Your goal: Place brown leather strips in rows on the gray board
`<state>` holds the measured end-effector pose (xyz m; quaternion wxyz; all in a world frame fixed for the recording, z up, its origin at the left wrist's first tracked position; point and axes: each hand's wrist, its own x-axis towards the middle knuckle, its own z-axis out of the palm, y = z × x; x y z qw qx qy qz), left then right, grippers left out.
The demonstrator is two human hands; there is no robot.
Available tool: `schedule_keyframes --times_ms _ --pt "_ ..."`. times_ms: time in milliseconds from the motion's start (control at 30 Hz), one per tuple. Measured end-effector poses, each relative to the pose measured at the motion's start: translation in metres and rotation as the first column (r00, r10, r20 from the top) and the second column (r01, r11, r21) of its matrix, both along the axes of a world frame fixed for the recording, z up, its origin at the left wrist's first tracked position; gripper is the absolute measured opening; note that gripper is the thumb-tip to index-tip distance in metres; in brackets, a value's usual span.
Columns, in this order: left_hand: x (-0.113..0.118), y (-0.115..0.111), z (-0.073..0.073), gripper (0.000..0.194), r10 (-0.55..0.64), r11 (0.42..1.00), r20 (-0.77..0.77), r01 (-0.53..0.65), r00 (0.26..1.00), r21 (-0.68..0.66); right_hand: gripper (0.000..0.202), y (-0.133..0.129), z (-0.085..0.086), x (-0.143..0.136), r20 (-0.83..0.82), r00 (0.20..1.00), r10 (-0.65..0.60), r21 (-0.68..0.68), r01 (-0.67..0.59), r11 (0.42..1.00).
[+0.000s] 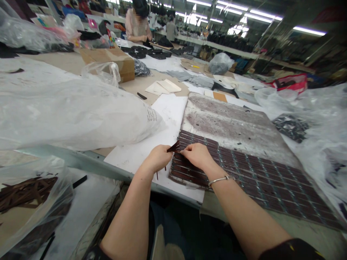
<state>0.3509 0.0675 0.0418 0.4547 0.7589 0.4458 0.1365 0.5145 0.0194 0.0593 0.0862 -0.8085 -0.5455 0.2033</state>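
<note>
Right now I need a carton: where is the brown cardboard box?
In the head view, the brown cardboard box sits upper left, beyond the large white plastic bag and farther away than the left hand.

left hand [158, 158]: fingers [167, 148] curled | right hand [197, 155]: fingers bent | forearms [132, 206] converging

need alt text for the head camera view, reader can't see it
A person's left hand grips a bunch of thin dark brown strips, while their right hand is over rows of flat dark brown strips on a stained grey board. A large translucent white plastic bag lies to the left.
</note>
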Motion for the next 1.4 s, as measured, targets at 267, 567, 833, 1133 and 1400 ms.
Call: schedule_keyframes --times_ms 267,567,833,1133,1400 --pt "0.002 0.001 -0.006 0.024 -0.016 1.000 -0.014 0.016 1.000 -0.019 0.024 0.000 0.001 -0.001 0.044 0.999 0.008 -0.008 -0.007 1.000" --pt "0.003 -0.004 0.004 0.022 -0.008 0.991 -0.050 0.001 0.999 -0.136 0.027 0.000 0.002 -0.001 0.072 0.997 0.012 -0.007 -0.012 1.000" --pt "0.004 -0.006 0.009 0.023 0.000 0.982 -0.060 -0.011 0.998 -0.189 0.030 -0.004 0.005 0.007 0.074 0.997 0.026 -0.032 -0.024 0.999" --pt "0.005 -0.007 0.008 0.022 0.001 0.987 -0.052 -0.009 0.999 -0.159 0.030 -0.005 0.004 0.007 0.115 0.993 0.029 -0.044 -0.024 0.999" --pt "0.005 -0.006 0.006 0.025 -0.021 0.986 -0.071 0.009 0.997 -0.164 0.033 -0.007 0.006 0.009 0.162 0.987 0.018 -0.062 -0.008 0.998"
